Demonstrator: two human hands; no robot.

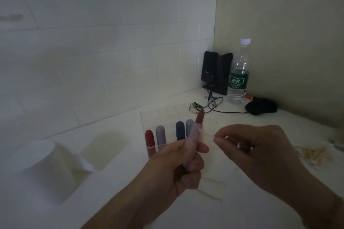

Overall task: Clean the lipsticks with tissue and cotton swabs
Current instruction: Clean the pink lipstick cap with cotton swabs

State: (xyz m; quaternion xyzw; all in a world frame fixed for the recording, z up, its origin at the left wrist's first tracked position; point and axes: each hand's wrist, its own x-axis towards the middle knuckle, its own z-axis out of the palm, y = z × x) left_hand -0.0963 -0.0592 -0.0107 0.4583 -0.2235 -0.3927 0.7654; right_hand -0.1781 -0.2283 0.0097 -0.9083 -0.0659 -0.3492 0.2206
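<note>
A dim white desk [242, 182] was set against a tiled wall. Above it, an uncapped lipstick [195, 135] was gripped upright in the closed left hand [178, 165] — its red tip raised. A cotton swab [206, 134] was pinched in the right hand [260, 147], fingers curled, its tip touching the tube. More lipsticks [162, 135] stood behind.

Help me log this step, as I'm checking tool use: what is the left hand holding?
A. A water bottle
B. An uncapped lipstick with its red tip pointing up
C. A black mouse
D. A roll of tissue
B: the left hand grips a pale pink uncapped lipstick, red bullet up, while the right hand pinches a cotton swab against it.
</note>
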